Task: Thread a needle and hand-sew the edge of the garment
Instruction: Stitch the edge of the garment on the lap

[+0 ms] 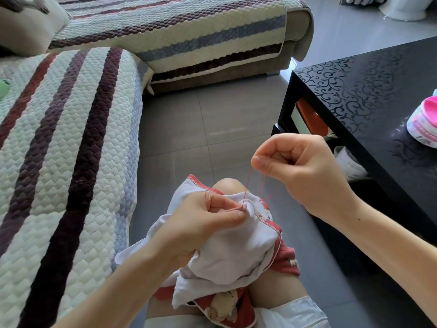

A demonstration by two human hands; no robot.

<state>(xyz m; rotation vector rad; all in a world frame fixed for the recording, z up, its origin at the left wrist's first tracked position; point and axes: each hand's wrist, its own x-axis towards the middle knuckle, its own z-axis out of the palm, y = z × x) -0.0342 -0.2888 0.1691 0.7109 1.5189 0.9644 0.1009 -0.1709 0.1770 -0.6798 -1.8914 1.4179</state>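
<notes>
Red thread (247, 183), doubled, one item. It runs taut from the right hand's pinch down to the left hand's pinch, its long axis near upright with the top leaning slightly right. A second strand drops from the right pinch and loops slack to the cloth just right of the left pinch.

Right hand (300, 171): raised, fingers curled, thumb and forefinger closed on the thread's upper end. Needle: too fine to make out.

Left hand (201, 223): thumb and forefinger nip a fold of the garment (236, 252) where the thread enters it. The rest of the white cloth, red-edged, hangs bunched below this grip over the knee (227, 185).

Progress, as judged: threading done, thread already through the cloth, one stitch mid-draw. Tightening and further stitches along the edge remain, and how many cannot be told.
</notes>
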